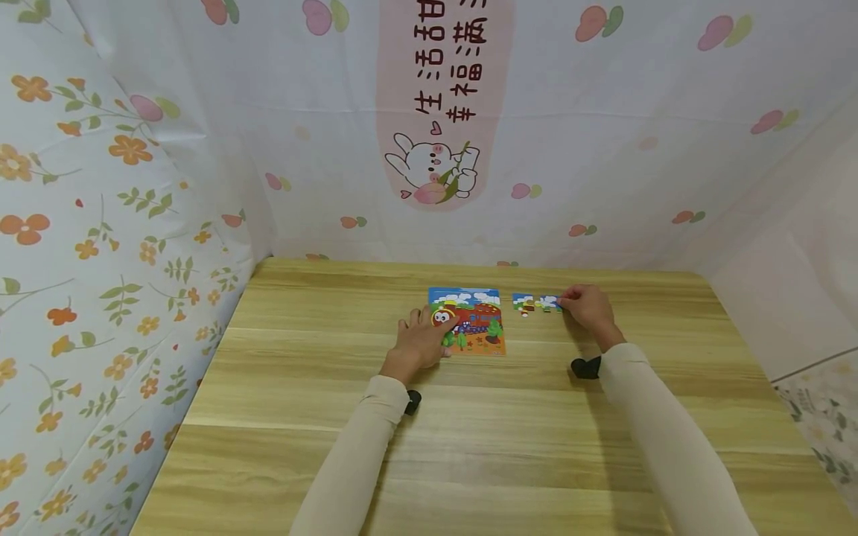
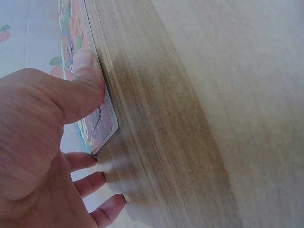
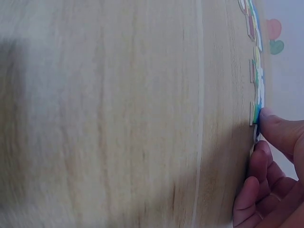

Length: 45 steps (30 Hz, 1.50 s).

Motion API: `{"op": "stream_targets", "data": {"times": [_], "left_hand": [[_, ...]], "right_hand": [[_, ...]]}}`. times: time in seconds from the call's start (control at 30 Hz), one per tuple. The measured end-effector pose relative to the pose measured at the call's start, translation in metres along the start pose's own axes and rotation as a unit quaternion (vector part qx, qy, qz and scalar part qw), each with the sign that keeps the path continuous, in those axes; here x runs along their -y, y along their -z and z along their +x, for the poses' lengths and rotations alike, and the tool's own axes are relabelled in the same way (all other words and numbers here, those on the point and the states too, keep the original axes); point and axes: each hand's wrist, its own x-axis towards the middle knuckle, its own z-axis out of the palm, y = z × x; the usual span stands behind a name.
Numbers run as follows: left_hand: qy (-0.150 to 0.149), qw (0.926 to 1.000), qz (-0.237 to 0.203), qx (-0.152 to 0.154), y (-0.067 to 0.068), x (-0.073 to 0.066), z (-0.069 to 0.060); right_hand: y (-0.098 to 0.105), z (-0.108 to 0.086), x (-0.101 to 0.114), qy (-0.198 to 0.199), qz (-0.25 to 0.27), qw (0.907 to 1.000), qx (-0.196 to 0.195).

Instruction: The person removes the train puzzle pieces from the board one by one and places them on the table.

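Note:
A square picture puzzle with a red train face, trees and a blue sky lies near the back of the table. My left hand rests at its left edge. In the left wrist view, the thumb lies on the puzzle's surface, while the other fingertips touch the wood beside its corner. To the right lies a strip of joined jigsaw pieces with clouds and greenery. My right hand pinches the right end of that strip between thumb and fingers. In the right wrist view, the strip appears nearly edge-on.
Both things lie on a wood-grain table, close to its back edge. Behind it hangs a white printed cloth with a rabbit drawing, and a floral cloth hangs on the left. Black wrist devices sit on both arms.

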Motion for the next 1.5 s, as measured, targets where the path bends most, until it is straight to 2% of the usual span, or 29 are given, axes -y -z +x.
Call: {"op": "stream_targets", "data": {"times": [0.3, 0.4, 0.47, 0.7, 0.9, 1.0, 1.23, 1.5], "left_hand": [[0.000, 1.0000, -0.004, 0.006, 0.000, -0.002, 0.001], [0.004, 0.9999, -0.013, 0.009, 0.001, -0.001, 0.000], [0.005, 0.9998, -0.017, 0.008, 0.002, -0.001, 0.000], [-0.001, 0.9997, -0.021, 0.010, 0.001, -0.001, 0.000], [0.001, 0.9999, -0.012, 0.006, 0.000, -0.001, 0.001], [0.004, 1.0000, -0.006, 0.006, 0.000, 0.000, 0.001], [0.006, 1.0000, -0.003, 0.006, 0.001, -0.001, 0.001], [0.002, 1.0000, -0.001, 0.006, 0.000, 0.000, 0.002]], "right_hand": [[0.012, 0.000, -0.003, -0.008, 0.035, 0.9992, 0.014], [0.014, 0.001, 0.003, 0.015, 0.041, 0.9989, 0.015], [0.013, 0.002, 0.010, 0.038, 0.048, 0.9977, 0.029], [0.001, 0.006, 0.037, 0.108, 0.053, 0.9831, 0.138], [-0.007, 0.006, 0.062, 0.141, 0.049, 0.9772, 0.151], [-0.011, 0.005, 0.075, 0.153, 0.036, 0.9739, 0.164], [-0.024, 0.002, 0.100, 0.174, -0.031, 0.9615, 0.210], [-0.043, 0.002, 0.116, 0.168, -0.080, 0.9644, 0.188]]}}
